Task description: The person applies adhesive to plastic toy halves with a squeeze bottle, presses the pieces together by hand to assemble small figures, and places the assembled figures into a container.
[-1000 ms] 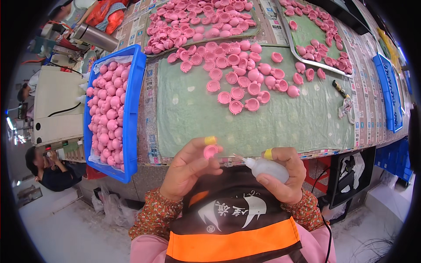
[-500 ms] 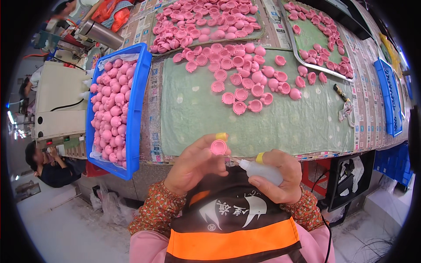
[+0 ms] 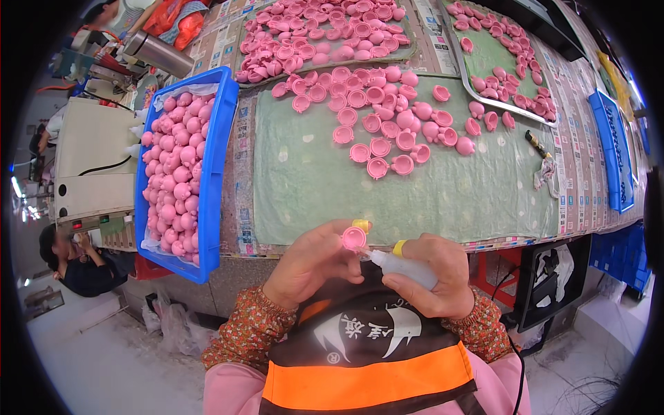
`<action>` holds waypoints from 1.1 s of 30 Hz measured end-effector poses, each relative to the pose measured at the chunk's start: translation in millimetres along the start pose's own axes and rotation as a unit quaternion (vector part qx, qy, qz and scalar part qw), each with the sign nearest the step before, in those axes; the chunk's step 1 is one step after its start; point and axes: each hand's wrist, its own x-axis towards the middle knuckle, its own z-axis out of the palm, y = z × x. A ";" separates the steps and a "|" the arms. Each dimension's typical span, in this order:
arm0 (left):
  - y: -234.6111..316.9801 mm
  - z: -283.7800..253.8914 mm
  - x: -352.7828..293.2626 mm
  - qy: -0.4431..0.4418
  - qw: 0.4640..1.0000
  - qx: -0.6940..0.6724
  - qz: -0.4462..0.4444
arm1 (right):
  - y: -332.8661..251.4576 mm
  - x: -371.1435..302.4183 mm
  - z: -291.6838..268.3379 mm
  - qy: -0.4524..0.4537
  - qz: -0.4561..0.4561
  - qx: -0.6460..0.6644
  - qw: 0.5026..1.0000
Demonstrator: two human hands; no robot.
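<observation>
A pink hollow half-shell (image 3: 353, 238) is pinched in my left hand (image 3: 308, 266), its open side facing me. Yellow tape wraps a finger on each hand. My right hand (image 3: 443, 273) grips a translucent white squeeze bottle (image 3: 408, 268), tilted so its thin nozzle points left and meets the shell's lower right rim or lies just beside it; I cannot tell which. Both hands are at the table's near edge, above my dark apron with an orange band. Beyond them, loose pink half-shells (image 3: 380, 147) lie on a green mat (image 3: 318, 200), some hollow side up, some domed.
To the left, a blue crate (image 3: 216, 173) is full of closed pink balls. More half-shells fill a mat at the back and a metal-edged tray (image 3: 477, 97) at the right. A small dark tool (image 3: 536, 144) lies at right. A steel flask (image 3: 160, 54) lies back left. Another person (image 3: 86, 259) sits far left.
The half-shell and my left fingers have shifted slightly right and down. The bottle has moved a little left, its nozzle nearer the shell's rim.
</observation>
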 end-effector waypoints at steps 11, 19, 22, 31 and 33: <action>-0.5 -4.0 -1.1 0.016 1.000 0.017 0.005 | -8.2 1.8 -5.6 0.001 0.012 -0.010 1.000; -3.0 -3.4 -0.5 0.025 0.999 0.034 0.010 | -2.3 -4.2 -4.5 -0.004 0.024 -0.002 1.000; -1.5 -0.9 -0.2 0.029 0.999 0.039 0.011 | -4.4 -2.5 -7.7 -0.009 0.025 -0.007 1.000; 17.6 0.7 -10.9 0.086 0.995 0.044 0.019 | 9.0 -0.6 -14.3 0.073 0.153 0.067 0.983; 13.3 5.0 -10.4 0.062 0.997 0.039 -0.006 | 4.6 -4.2 -29.1 0.188 0.175 0.018 0.966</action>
